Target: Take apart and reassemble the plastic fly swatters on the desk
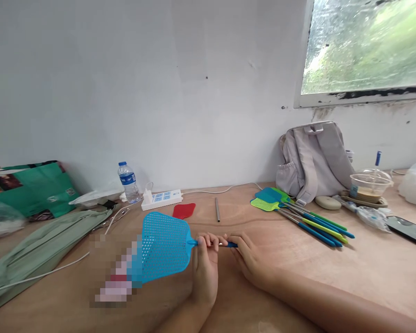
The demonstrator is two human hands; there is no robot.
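A blue fly swatter (166, 245) is held sideways over the table, its mesh head pointing left. My left hand (207, 263) is closed around the shaft just behind the head. At the other end, my right hand (247, 259) grips the dark blue handle, most of which is hidden under the fingers. Beyond my hands lie a loose metal tube (217, 209) and a red flat piece (184, 211). To the right, several fly swatters (308, 219) with blue, green and yellow-green heads and handles lie in a fanned pile.
A power strip (162, 199) and a water bottle (128, 181) stand near the wall. A grey backpack (315, 159), a plastic cup (370, 185) and a phone (411, 231) are on the right. A green bag (34, 189) and pale green cloth (45, 249) lie left, crossed by a white cable.
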